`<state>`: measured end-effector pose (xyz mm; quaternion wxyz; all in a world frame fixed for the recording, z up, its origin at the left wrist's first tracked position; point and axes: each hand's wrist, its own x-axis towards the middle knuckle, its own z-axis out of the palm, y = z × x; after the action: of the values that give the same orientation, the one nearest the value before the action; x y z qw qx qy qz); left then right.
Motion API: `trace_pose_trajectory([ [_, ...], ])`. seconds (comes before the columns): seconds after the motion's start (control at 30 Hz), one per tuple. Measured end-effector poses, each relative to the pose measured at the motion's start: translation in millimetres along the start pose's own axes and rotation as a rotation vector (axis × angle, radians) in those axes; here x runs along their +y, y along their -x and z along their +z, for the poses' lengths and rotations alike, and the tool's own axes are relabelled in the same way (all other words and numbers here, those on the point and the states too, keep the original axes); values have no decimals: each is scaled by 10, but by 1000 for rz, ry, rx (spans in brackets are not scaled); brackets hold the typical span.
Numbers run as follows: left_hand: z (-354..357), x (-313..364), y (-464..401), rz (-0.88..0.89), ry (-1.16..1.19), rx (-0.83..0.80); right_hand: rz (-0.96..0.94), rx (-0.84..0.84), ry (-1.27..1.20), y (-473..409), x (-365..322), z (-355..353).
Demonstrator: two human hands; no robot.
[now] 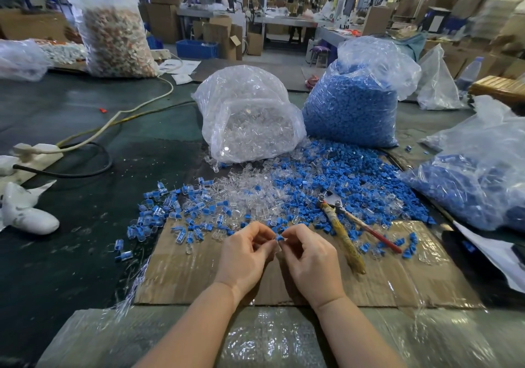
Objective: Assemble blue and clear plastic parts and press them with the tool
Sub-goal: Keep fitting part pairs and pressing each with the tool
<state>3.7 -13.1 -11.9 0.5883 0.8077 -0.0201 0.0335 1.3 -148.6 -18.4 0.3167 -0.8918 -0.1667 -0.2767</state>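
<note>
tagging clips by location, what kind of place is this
Most likely a factory or workshop assembly floor. Big bags of blue parts and clear parts stand on the worktable, and stacked cardboard boxes line the long hall behind.

on the dark surface (85,117), far left: a tall clear bag of pale and orange bits (116,31), upright. near it, a cream cable (136,109) curving toward a power strip (37,149) at the left edge, a black cable (85,168) looping beside it. white cloth (27,211) lower left. flat cardboard (284,276) under plastic wrap at the near edge. far right: a water bottle (470,73), upright. beyond: a blue crate (196,49), stacked boxes (163,4), a stool (320,53).
</note>
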Motion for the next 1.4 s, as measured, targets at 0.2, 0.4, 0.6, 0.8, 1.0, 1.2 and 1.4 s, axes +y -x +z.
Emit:
trace_pose_trajectory([
  [0.2, 8, -4, -6, -19, 37, 0, 9, 21, -8, 3, 4, 9],
  [0.4, 5, -2, -7, -45, 137, 7, 7, 26, -26, -1, 4, 27],
  [0.6, 6, -17, -12, -47, 122, 4, -21, -19, -9, -6, 18, 14],
  [0.8, 12, -29, -19, -33, 97, 21, -30, -27, -10, -11, 24, 8],
  [1.0, 12, -15, -35, -38, 75, 28, 12, 0, 2, -31, 13, 8],
  [1.2, -6, -3, -28, -70, 130, 35, 374, 55, 395, -124, 172, -179],
  [1.4, -7, 34, -36, -85, 133, 31, 754, -472, 741, -195, 466, -420],
])
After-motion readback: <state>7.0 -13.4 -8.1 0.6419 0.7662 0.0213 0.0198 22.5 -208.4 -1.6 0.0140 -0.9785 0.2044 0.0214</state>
